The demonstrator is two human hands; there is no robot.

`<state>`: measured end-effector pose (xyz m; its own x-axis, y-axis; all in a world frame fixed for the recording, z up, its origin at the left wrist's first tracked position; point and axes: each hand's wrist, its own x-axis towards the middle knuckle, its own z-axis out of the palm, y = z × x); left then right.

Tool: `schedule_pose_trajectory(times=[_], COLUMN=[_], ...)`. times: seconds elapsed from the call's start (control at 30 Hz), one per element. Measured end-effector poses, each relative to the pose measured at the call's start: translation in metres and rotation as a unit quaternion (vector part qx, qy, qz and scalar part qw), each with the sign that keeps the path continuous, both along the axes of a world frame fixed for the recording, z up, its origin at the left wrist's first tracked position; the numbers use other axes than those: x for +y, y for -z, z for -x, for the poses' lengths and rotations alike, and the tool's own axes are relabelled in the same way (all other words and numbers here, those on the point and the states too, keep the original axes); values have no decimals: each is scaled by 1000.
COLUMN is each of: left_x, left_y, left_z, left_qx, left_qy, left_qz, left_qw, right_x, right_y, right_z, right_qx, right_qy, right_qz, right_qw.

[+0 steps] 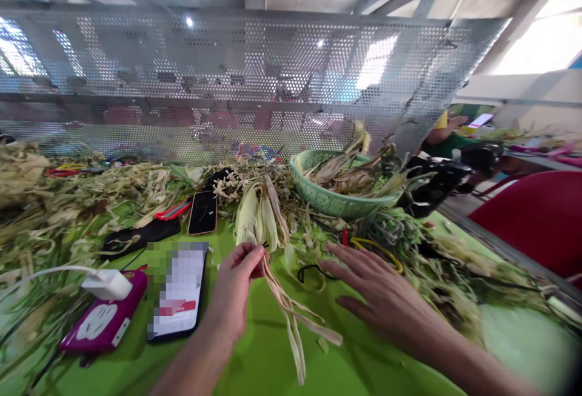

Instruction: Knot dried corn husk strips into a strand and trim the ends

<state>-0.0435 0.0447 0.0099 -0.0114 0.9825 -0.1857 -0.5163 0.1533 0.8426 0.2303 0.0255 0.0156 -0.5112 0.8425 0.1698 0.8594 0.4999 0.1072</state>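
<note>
Left hand pinches husk strips, right hand is spread open and empty; basket appears part-filled, while much loose husk covers the counter.

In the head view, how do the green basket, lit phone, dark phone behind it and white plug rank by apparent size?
Largest to smallest:
green basket
lit phone
dark phone
white plug
The dark phone lies farther back, so the two phones may really match.

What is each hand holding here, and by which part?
The left hand pinches the husk strips at their top end between thumb and fingers, and they hang down from there. The right hand is open and flat, holding nothing.
</note>
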Motion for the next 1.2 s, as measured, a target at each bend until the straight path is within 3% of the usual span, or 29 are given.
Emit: schedule_pose_trajectory(times=[0.03, 0.13, 0.23, 0.33, 0.43, 0.53, 0.67, 0.97, 1.2], left_x=[0, 0, 0, -1, -2, -5, -8, -5, 2], left_y=[1, 2, 2, 3, 4, 3, -1, -1, -6], left_z=[0, 0, -1, -4, -7, -11, -17, -38, -54], left_qx=[2, 12, 29, 50, 68, 86, 111, 135, 175], left_qy=[7, 30, 47, 64, 72, 83, 105, 126, 77], left_qz=[-2, -11, -16, -14, -17, -32, -55, -77, -83], left_qw=[1000, 999, 998, 997, 995, 992, 987, 980, 978], right_x=[1, 12, 22, 21, 17, 18, 19, 7, 10], right_y=[6, 17, 9, -15, -34, -37, -25, -17, -15], right_z=[-2, -16, -19, 6, 44, 73, 84, 72, 64], right_qx=[-4, 22, 70, 194, 332, 401, 420, 385, 484], right_qy=[-19, 32, 65, 46, 5, -8, -11, -7, 38], right_qz=[27, 44, 22, 7, 94, 131, 153, 113, 207], right_qw=[999, 998, 995, 980, 939, 907, 894, 916, 849])
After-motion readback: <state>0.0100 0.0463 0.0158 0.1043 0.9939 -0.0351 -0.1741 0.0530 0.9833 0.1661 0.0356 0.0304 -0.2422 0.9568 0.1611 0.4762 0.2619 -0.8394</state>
